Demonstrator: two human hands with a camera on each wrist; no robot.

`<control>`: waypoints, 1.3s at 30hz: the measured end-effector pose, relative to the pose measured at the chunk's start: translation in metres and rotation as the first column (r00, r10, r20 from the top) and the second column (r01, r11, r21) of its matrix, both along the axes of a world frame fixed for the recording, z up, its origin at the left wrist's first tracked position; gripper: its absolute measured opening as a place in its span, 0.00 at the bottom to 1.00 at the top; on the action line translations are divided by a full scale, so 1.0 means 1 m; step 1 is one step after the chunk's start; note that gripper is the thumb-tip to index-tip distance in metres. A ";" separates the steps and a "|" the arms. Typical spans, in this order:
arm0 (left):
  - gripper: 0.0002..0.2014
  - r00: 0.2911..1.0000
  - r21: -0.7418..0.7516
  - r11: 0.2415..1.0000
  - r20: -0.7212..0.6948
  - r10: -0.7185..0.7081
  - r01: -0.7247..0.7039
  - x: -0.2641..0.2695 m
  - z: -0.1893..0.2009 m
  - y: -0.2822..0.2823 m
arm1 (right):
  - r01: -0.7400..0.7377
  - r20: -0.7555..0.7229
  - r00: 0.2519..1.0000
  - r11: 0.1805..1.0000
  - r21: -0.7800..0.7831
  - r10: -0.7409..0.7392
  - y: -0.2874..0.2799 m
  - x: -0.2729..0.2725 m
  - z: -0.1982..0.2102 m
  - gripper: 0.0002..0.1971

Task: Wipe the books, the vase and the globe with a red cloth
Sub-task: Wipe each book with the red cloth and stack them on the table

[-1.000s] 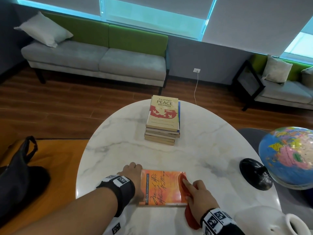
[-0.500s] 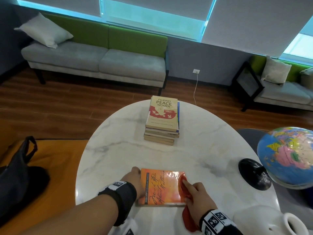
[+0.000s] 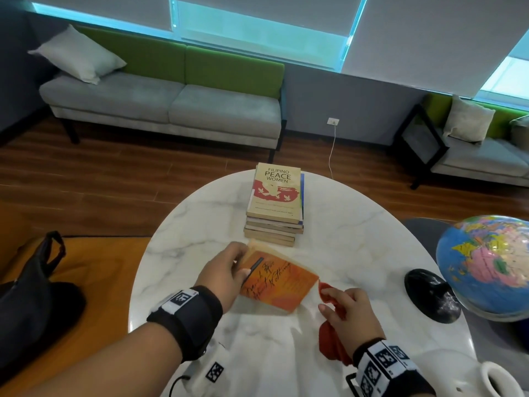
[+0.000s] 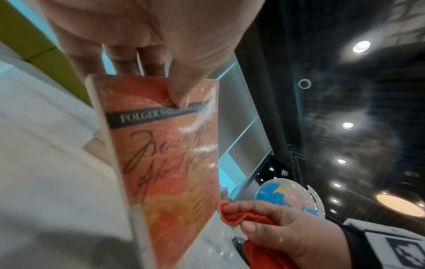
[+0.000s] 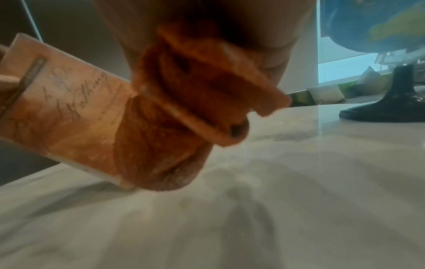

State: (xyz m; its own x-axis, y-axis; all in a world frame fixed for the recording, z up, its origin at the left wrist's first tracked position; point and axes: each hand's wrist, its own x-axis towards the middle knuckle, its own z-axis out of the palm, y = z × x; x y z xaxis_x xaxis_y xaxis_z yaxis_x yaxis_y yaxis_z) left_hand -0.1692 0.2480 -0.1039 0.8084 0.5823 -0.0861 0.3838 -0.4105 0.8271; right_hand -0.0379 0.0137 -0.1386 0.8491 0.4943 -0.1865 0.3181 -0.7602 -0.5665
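Observation:
My left hand (image 3: 229,267) grips the orange paperback (image 3: 277,282) by its near-left end, thumb on the cover, and holds it lifted and tilted above the marble table (image 3: 357,239). The left wrist view shows that orange book (image 4: 165,154) up close with my thumb (image 4: 181,98) pressed on the cover. My right hand (image 3: 343,310) clutches the red cloth (image 3: 332,345) just right of the book, off its cover. A stack of books (image 3: 274,207) stands mid-table. The globe (image 3: 486,265) is at the right edge, the white vase (image 3: 486,379) at bottom right.
The globe's black base (image 3: 429,296) sits close to my right hand. A black bag (image 3: 31,296) lies on the orange seat at left. Grey-green sofas (image 3: 171,101) stand beyond the table on the wooden floor.
The orange book lay flat on the table under both hands; my left hand has now lifted and tilted it. My right hand with the cloth has slid off the book's right end.

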 end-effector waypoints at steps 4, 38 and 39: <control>0.21 0.991 -0.030 0.994 0.087 -0.102 0.105 0.001 0.018 0.000 | -0.078 0.016 0.997 0.991 -0.108 0.080 0.009 0.004 0.012 0.32; 0.28 0.960 -0.063 0.989 0.254 -0.116 0.136 0.004 0.027 0.008 | -0.127 -0.358 0.908 0.958 0.259 0.217 0.024 -0.046 0.007 0.18; 0.28 0.951 -0.044 0.990 0.288 -0.114 0.132 0.004 0.026 0.008 | -0.091 -0.380 0.903 0.953 0.290 0.202 0.027 -0.046 0.010 0.16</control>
